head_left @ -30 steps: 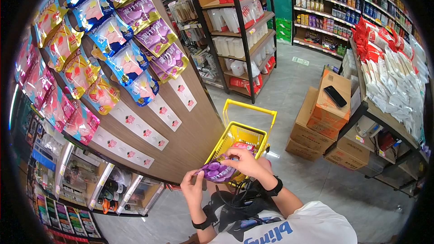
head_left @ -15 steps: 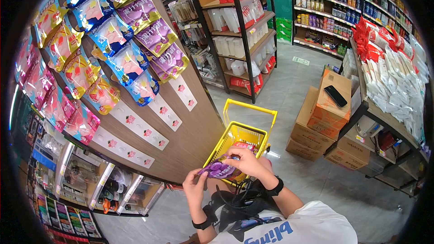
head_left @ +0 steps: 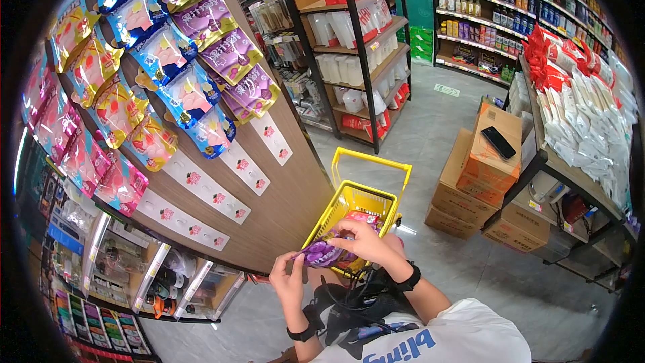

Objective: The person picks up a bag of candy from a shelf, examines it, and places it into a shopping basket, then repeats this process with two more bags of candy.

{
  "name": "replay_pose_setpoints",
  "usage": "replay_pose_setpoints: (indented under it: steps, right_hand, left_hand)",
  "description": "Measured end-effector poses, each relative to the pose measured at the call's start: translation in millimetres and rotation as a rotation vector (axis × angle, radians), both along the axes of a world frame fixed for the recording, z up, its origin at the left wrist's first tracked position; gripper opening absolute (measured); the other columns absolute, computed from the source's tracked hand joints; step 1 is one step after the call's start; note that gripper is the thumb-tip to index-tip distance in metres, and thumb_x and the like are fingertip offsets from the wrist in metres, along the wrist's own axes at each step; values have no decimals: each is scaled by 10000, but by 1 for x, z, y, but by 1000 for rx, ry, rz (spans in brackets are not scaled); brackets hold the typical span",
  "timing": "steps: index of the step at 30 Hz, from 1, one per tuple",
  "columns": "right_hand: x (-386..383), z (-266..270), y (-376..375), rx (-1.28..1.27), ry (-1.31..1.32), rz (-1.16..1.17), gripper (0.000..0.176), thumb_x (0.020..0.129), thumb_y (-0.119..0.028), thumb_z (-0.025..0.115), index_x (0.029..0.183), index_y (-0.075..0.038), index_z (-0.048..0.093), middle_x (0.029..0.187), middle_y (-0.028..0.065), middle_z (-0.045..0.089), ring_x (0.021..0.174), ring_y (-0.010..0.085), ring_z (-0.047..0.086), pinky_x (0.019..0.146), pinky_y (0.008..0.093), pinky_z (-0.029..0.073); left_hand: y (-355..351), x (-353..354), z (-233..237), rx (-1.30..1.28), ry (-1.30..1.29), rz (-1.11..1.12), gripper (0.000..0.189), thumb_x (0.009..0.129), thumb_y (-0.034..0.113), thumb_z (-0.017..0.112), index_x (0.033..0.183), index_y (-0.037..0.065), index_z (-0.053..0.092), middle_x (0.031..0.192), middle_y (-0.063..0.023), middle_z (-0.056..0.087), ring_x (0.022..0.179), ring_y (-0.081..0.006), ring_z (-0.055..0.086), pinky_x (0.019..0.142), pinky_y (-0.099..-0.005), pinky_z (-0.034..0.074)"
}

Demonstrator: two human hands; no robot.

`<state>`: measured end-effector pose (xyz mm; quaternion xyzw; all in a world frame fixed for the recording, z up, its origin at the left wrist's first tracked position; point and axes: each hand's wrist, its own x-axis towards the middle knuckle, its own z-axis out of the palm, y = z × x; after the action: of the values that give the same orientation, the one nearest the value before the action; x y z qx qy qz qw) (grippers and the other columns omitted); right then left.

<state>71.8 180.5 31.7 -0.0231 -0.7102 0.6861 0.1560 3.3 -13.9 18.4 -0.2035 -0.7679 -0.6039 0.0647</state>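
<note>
A purple candy bag is held between my two hands, low in the middle of the view. My left hand pinches its left end with thumb and fingers. My right hand grips the upper right edge, fingers bent over it. Just behind the bag stands a yellow shopping basket with a raised yellow handle; red and other colourful packs lie in it, partly covered by my right hand.
Candy bags hang in rows on a brown panel at left, with bare hanging strips below. A black-framed shelf stands ahead. Stacked cartons carry a black phone at right, beside a shelf of packaged goods.
The purple bag and my left hand have shifted slightly left and down, and the bag's angle has changed a little. Both hands still hold it.
</note>
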Motion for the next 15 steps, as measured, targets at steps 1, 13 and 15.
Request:
replay_pose_setpoints:
  steps: [1,13,15]
  right_hand:
    - [-1,-4,0,-20,21,10,234,801,-173,675,914,18,599,797,80,612,767,117,563,688,265,452]
    - [-1,-4,2,121,94,-51,218,787,-153,664,904,24,614,824,115,616,775,184,585,717,290,449]
    - [-1,-3,2,121,87,-71,211,781,-147,668,893,24,614,817,116,613,777,189,588,715,292,450]
  left_hand:
    - [0,1,3,3,-31,2,142,776,85,674,845,-28,622,782,-80,624,754,-152,572,728,-263,435]
    - [4,10,19,16,-131,-103,136,776,63,696,868,-13,630,755,-12,582,576,-61,490,490,-206,384]
    - [3,8,14,14,-112,-122,144,774,61,698,876,-17,631,768,-23,593,621,-75,514,546,-212,412]
